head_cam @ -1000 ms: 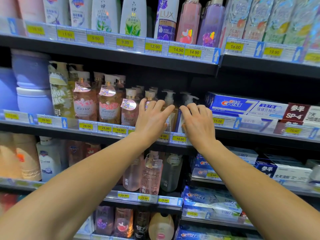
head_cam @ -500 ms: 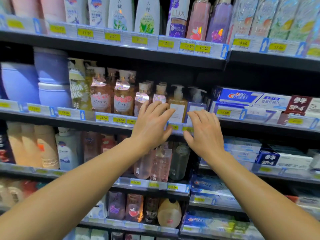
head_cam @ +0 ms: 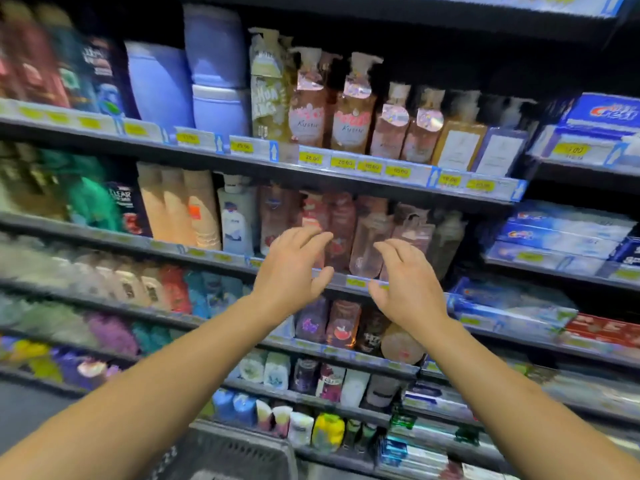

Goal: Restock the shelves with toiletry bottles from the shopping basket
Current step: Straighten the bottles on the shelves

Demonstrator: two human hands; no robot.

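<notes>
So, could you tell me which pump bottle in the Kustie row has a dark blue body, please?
The rightmost pump bottle, beside the toothpaste boxes; its neighbours are pink, rose or amber.

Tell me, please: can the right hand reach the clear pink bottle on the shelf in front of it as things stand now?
Probably yes. The right hand is empty, fingers loosely spread, and the clear pink bottle stands at the shelf front, just beyond its fingertips, with nothing between them.
</notes>
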